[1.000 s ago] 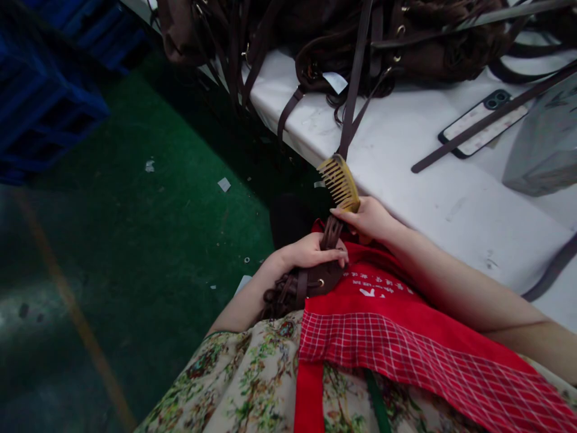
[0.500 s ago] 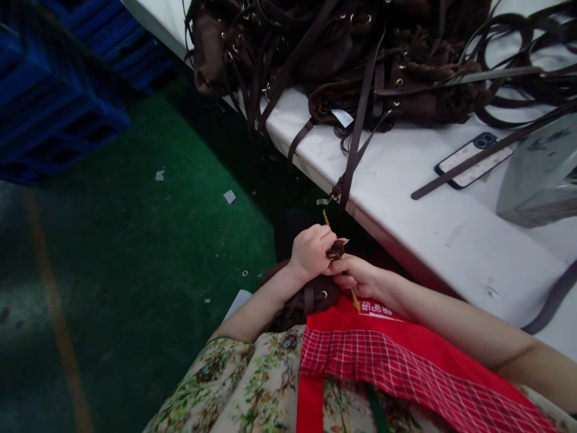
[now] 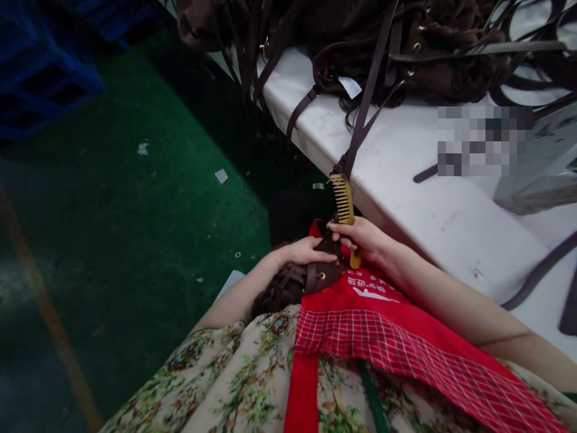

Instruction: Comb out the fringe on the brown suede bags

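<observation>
Comb (image 3: 346,201), yellow, is in right hand (image 3: 367,237), fingers closed round its lower part, teeth facing left, handle end poking out below. Left hand (image 3: 309,251) grips dark brown fringed piece (image 3: 332,273), held against red apron (image 3: 342,300). Right fingertips at the strands; contact unclear. Comb's upper end sits near edge of white surface (image 3: 406,204), by brown strap (image 3: 366,102). Brown pile (image 3: 451,78) lies farther back on surface.
</observation>
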`<state>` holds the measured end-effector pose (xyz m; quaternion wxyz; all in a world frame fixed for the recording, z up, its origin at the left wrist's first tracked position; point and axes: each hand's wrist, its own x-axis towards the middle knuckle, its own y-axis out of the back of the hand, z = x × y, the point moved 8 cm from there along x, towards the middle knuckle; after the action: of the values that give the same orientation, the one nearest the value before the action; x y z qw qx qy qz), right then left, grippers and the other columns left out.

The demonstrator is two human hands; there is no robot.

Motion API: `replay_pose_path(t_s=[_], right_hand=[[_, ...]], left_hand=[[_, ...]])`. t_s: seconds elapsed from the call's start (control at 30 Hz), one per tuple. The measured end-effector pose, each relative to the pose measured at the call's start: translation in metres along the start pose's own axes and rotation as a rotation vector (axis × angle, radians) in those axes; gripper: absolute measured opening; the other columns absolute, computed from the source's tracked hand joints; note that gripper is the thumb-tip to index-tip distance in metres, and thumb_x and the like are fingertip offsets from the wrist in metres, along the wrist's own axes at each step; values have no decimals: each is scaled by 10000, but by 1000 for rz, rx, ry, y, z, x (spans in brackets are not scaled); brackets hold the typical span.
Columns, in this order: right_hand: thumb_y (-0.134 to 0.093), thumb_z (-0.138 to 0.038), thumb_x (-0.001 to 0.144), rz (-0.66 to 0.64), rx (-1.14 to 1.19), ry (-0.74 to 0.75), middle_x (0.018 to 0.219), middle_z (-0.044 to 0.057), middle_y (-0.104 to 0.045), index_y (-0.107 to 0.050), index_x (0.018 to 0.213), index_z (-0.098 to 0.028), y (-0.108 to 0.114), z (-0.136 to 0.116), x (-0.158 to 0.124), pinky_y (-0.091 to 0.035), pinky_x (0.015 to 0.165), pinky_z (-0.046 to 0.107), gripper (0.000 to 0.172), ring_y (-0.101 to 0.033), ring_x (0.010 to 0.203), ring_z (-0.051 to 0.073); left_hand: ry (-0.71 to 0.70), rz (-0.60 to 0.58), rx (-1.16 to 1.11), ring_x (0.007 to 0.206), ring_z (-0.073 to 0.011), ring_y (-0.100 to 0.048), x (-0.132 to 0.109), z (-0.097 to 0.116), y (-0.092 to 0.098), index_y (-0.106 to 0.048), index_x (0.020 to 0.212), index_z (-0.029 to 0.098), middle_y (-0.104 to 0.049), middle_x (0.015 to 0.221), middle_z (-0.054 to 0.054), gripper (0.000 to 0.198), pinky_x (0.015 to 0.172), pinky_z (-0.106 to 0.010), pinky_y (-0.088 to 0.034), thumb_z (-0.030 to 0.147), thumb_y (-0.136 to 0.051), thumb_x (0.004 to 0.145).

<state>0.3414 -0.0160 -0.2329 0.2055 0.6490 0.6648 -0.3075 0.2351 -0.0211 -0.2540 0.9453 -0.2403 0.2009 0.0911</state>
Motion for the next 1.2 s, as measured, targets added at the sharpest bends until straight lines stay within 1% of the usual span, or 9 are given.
replay_pose_path(t_s=[0.1, 0.17, 0.3, 0.43, 0.53, 0.6, 0.87, 1.07, 1.2], right_hand=[[-725, -437, 711, 269, -572, 214, 747, 42, -657, -594, 1008, -143, 28, -26, -18, -474, 582, 291, 438, -580, 606, 163], [-639, -443, 810, 316, -891, 350, 956, 102, -672, -541, 1168, -141, 26, -37, -39, -492, 745, 340, 479, -626, 836, 225], [-313, -322, 992, 19, -1256, 503, 1015, 111, -642, -544, 1185, -155, -12, -20, -71, -472, 821, 319, 344, -614, 901, 207], [-363, -210, 962, -110, -1505, 470, 1017, 119, -625, -488, 1281, -136, -29, 2, -64, -464, 786, 293, 350, -612, 900, 215], [-408, -158, 929, -133, -1575, 396, 1018, 111, -623, -502, 1265, -150, -30, 5, -42, -452, 730, 272, 349, -623, 883, 212], [-421, -168, 927, -164, -1571, 343, 986, 92, -630, -543, 1195, -172, -30, 6, -28, -440, 683, 259, 295, -633, 837, 198], [-329, -398, 985, -174, -1500, 287, 942, 73, -664, -572, 1015, -203, -27, 8, -4, -391, 619, 262, 313, -639, 813, 198], [-349, -315, 966, -104, -1607, 92, 930, 110, -689, -565, 1058, -200, -8, 18, 7, -381, 583, 282, 262, -654, 777, 225], [-287, -372, 980, -32, -1511, -12, 924, 126, -693, -563, 1079, -198, 6, 24, 13, -394, 586, 284, 341, -656, 784, 229]], left_hand=[[-5, 36, -139, 854, -176, -648, 4, -9, 1, -685, 991, 122, -713, 900, -64, 378, 881, -319, -469, 416, -711, 756], [-37, 48, -235, 858, -169, -647, 3, -11, 3, -680, 1004, 128, -716, 902, -61, 364, 900, -316, -457, 379, -730, 744], [-56, 50, -373, 931, -187, -646, -3, -15, 8, -700, 960, 117, -721, 961, -83, 319, 962, -326, -425, 328, -744, 724], [-58, -109, -410, 1025, -224, -626, -11, -14, -2, -702, 1017, 125, -706, 1049, -98, 387, 999, -341, -405, 318, -760, 687], [-147, -248, -250, 1048, -233, -609, -13, -3, -14, -711, 1002, 134, -693, 1069, -98, 393, 1001, -340, -399, 359, -765, 684], [-207, -258, -142, 1037, -214, -603, -12, 4, -17, -716, 987, 145, -685, 1066, -89, 363, 994, -327, -398, 406, -728, 735], [-172, -83, -57, 851, -138, -578, -11, -1, -10, -686, 858, 123, -639, 897, -54, 351, 845, -262, -435, 461, -589, 856], [-225, 25, -18, 906, -179, -583, -13, 7, -11, -653, 808, 102, -656, 897, -96, 410, 847, -287, -440, 493, -545, 871], [-219, 47, 8, 862, -174, -590, -13, 9, -14, -637, 778, 96, -666, 934, -116, 436, 824, -283, -446, 506, -526, 875]])
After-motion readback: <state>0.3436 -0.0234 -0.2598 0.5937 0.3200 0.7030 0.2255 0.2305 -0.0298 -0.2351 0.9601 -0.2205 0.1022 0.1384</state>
